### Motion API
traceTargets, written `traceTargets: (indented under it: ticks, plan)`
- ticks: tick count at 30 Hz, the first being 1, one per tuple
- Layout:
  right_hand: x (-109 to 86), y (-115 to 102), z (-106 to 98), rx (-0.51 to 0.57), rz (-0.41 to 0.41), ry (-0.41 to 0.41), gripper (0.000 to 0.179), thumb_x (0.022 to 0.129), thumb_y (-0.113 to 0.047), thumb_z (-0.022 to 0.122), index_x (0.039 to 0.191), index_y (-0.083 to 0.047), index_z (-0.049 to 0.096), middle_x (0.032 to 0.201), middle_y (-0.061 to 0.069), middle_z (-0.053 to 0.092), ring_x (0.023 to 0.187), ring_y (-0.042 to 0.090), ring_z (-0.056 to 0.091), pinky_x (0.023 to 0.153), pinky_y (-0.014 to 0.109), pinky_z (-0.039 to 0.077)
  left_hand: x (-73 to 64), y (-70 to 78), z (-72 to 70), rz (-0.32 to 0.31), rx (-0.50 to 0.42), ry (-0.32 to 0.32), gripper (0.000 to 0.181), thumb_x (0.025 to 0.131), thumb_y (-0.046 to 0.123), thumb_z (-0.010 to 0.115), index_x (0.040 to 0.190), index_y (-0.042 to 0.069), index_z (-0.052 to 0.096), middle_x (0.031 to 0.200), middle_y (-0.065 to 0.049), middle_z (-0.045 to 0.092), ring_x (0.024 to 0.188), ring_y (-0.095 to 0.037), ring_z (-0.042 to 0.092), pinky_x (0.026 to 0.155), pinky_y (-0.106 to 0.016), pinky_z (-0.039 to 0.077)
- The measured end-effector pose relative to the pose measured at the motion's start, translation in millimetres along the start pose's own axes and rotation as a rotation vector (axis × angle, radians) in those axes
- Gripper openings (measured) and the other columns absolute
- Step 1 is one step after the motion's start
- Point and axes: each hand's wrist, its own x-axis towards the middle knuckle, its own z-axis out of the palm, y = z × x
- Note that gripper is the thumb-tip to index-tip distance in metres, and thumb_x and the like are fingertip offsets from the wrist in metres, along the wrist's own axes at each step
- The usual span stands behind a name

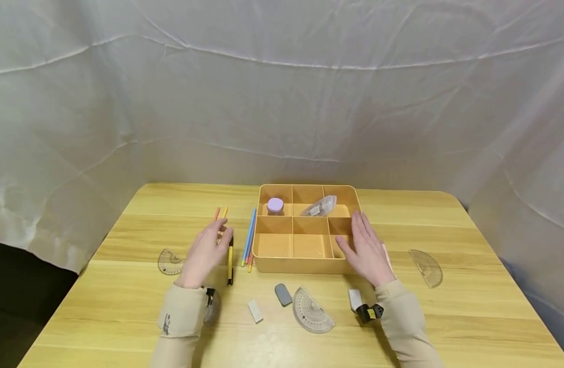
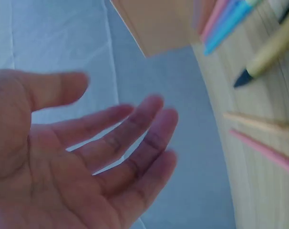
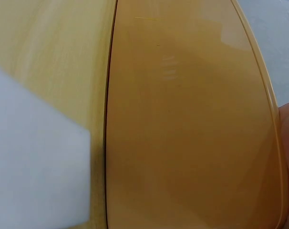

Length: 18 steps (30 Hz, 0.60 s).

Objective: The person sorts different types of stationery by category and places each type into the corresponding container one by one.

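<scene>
My left hand (image 1: 205,253) hovers over pencils at the left, palm up in the left wrist view, fingers (image 2: 130,126) loosely spread and holding nothing. Beneath and beside it lie a yellow-and-black pen (image 1: 230,263) and orange and red pencils (image 1: 217,213). My right hand (image 1: 366,250) rests at the right side of an orange divided organizer (image 1: 282,265). Its fingers lie straight along the right wall, and the thumb reaches over the front right compartment. In the right wrist view the organizer's front wall (image 3: 182,119) fills the middle, with part of the hand at the rim.
The organizer's back row holds a lilac-capped container (image 1: 275,205) and a clear plastic packet (image 1: 320,206). Blue and red pencils (image 1: 248,237) lie along its left side. In front are a grey eraser (image 1: 283,295), white erasers (image 1: 255,311) and a clear protractor (image 1: 311,313). Protractors (image 1: 426,268) also flank both hands.
</scene>
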Motion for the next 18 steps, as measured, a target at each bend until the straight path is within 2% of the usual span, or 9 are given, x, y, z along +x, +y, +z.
traceTargets:
  ticks: [2, 5, 8, 12, 18]
  plan:
    - [0.2, 0, 0, 0.0, -0.006, 0.002, 0.076, 0.105, -0.036, 0.048, 0.154, 0.014, 0.02, 0.164, 0.03, 0.018, 0.154, 0.045, 0.015, 0.125, 0.057, 0.021, -1.2, -4.5, -3.9, -0.01, 0.004, -0.03, 0.046, 0.105, 0.024, 0.05, 0.14, -0.005, 0.051, 0.125, -0.026, 0.066, 0.109, -0.039, 0.066, 0.092, -0.051, 0.056]
    - [0.3, 1, 0, 0.0, -0.011, 0.006, 0.076, 0.104, -0.036, 0.049, 0.154, 0.014, 0.02, 0.164, 0.03, 0.018, 0.155, 0.045, 0.015, 0.126, 0.056, 0.02, -3.6, -10.4, -8.4, -0.039, 0.016, -0.103, 0.042, 0.102, 0.023, 0.056, 0.133, -0.005, 0.056, 0.115, -0.023, 0.07, 0.099, -0.032, 0.069, 0.084, -0.046, 0.058]
    - [0.2, 1, 1, -0.002, -0.012, 0.008, 0.076, 0.104, -0.036, 0.049, 0.154, 0.014, 0.02, 0.164, 0.03, 0.018, 0.154, 0.045, 0.015, 0.125, 0.056, 0.02, -5.5, -14.4, -10.8, -0.077, 0.036, -0.175, 0.04, 0.1, 0.023, 0.06, 0.13, -0.003, 0.057, 0.111, -0.021, 0.072, 0.097, -0.029, 0.069, 0.082, -0.045, 0.057]
    - [0.1, 1, 1, -0.005, -0.011, 0.009, 0.076, 0.104, -0.036, 0.049, 0.154, 0.013, 0.02, 0.164, 0.03, 0.018, 0.154, 0.044, 0.015, 0.125, 0.056, 0.021, -5.0, -16.4, -9.6, -0.133, 0.06, -0.241, 0.038, 0.096, 0.022, 0.066, 0.126, 0.0, 0.059, 0.109, -0.019, 0.073, 0.096, -0.029, 0.07, 0.081, -0.045, 0.056]
    - [0.1, 1, 0, -0.003, -0.01, 0.008, 0.075, 0.104, -0.035, 0.049, 0.154, 0.013, 0.02, 0.164, 0.029, 0.018, 0.155, 0.044, 0.015, 0.125, 0.056, 0.021, -2.1, -18.3, -2.2, -0.186, 0.111, -0.299, 0.031, 0.09, 0.018, 0.074, 0.115, 0.005, 0.061, 0.104, -0.016, 0.074, 0.09, -0.024, 0.069, 0.075, -0.039, 0.056]
